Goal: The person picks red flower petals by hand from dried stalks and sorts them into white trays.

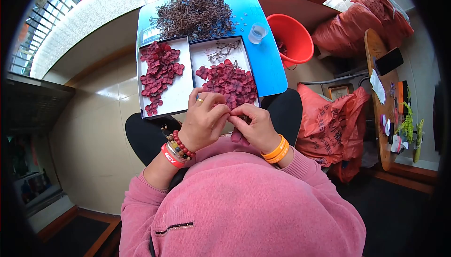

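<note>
Both hands are right together over the lap: the left hand (pixel 203 121) and the right hand (pixel 253 127) meet fingertip to fingertip, pinched shut on a small dark red petal piece (pixel 233 111) between them, at the near edge of the right tray (pixel 199 57). That tray holds a heap of red petals (pixel 230 82) and a few bare stems at its far end. Just left sits the left tray (pixel 181 94) with more red petals scattered along it. Beyond both, a brown tangle of stems (pixel 195 15) lies on the blue table (pixel 270 69), with a clear cup (pixel 257 33) to its right. Further right, an orange bucket (pixel 293 38) and orange sacks (pixel 329 120). The held piece is mostly hidden by fingers; its shape is hard to make out.
</note>
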### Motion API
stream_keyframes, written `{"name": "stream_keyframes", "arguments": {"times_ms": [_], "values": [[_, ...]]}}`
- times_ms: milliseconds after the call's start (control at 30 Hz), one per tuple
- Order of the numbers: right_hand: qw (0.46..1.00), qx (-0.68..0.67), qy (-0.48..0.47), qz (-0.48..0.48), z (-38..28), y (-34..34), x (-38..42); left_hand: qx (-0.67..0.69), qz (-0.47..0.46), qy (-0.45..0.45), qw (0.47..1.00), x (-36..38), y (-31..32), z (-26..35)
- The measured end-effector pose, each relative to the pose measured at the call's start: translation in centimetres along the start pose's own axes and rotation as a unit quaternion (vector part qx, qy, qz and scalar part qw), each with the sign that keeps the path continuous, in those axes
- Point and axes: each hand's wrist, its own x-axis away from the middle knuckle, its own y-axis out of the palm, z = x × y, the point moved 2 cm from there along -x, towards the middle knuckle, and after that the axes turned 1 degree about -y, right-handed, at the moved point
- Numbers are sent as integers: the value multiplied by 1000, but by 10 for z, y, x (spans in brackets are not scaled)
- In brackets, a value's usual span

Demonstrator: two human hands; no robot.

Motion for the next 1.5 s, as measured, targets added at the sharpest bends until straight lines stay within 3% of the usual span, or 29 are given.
{"name": "stream_keyframes", "arguments": {"times_ms": [67,167,200,433,633,733,833,967,1067,1200,1433,1500], "values": [[993,64,-92,24,6,-1,-1,42,-1,-18,999,3,7,-3],[997,60,-42,-5,9,1,3,119,-33,-74,990,15,20,-12],[999,30,24,-32,11,3,5,157,-51,-101,981,20,25,-16],[997,1,53,-63,33,11,6,267,-127,-182,938,36,48,-30],[991,-7,93,-95,51,5,4,284,-130,-183,932,33,66,-34],[997,16,60,-43,73,-1,4,259,-154,-169,939,27,79,-54],[992,17,124,-24,89,-11,4,75,-137,-176,972,13,90,-80],[967,-11,251,-41,82,-22,5,-50,-90,-142,984,7,108,-105],[966,3,250,-60,81,-22,5,-108,-126,-120,979,8,114,-102],[988,36,151,-27,95,-15,6,-129,-149,-95,976,12,118,-105],[993,53,97,-34,97,-9,4,44,-30,-216,975,7,103,-123],[993,61,87,-49,91,-7,1,144,-20,-311,939,8,101,-128]]}}
